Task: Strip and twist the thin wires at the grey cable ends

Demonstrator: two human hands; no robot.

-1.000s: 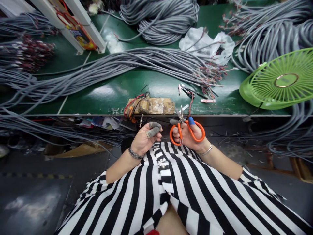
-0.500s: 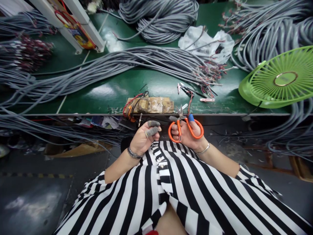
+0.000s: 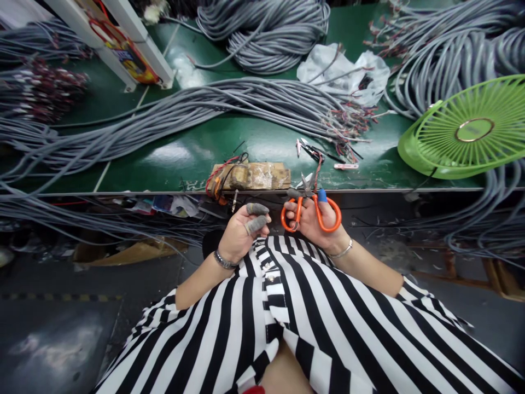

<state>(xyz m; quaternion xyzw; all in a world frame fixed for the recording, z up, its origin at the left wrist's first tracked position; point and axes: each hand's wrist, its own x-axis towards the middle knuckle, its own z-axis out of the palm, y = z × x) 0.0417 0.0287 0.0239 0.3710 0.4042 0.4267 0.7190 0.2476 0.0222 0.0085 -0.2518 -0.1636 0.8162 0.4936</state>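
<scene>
My right hand is wrapped round orange-handled scissors, whose short blades point up toward the bench edge and look slightly parted. A blue cover sits on its thumb and a grey one on a finger. To its left, apart from it, my left hand is closed in a pinch, with grey covers on thumb and index finger; whatever lies between those fingertips is too small to make out. Just beyond the hands, a worn wooden block with red and black wires rests at the bench edge.
A long bundle of grey cables with stripped ends crosses the green bench. A cable coil and a plastic bag lie behind it. On the right stands a green fan. Small cutters lie beyond the scissors.
The scissors have tilted slightly in my right hand, their blades shifting a little to the right. My left hand has hardly moved.
</scene>
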